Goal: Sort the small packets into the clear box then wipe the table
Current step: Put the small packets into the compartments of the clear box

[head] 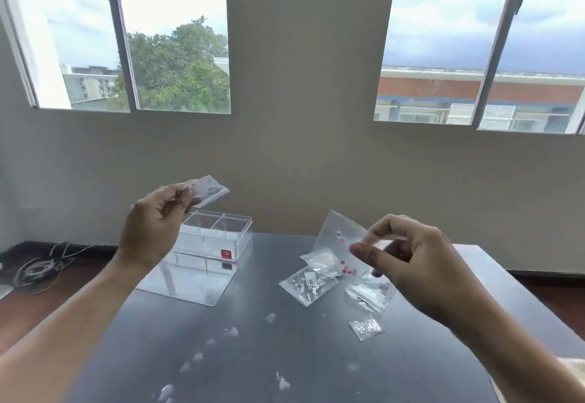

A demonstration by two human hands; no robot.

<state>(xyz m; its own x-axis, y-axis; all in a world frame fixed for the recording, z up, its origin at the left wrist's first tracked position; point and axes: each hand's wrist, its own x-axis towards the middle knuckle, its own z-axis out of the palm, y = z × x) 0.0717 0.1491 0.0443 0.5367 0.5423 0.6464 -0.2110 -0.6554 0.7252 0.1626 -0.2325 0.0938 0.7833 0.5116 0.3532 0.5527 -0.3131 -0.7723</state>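
Over the dark table (253, 355): each hand pinches one packet, clear box (215, 241) rear left, open.
Left hand (155, 228) holds a packet (209, 190) by thumb and curled fingers above the box; print blurred. Right hand (421, 263) pinches a clear bag (338, 238) with pink bits, lower edge hidden by fingers. Loose packets (308, 284) lie center-right, contents unreadable. Flat lid (186, 285) lies before the box. White smears (231, 333) near front edge.

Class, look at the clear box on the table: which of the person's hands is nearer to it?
Left. The left hand pinches a packet just above the clear box; the right hand holds another packet well off to its right.
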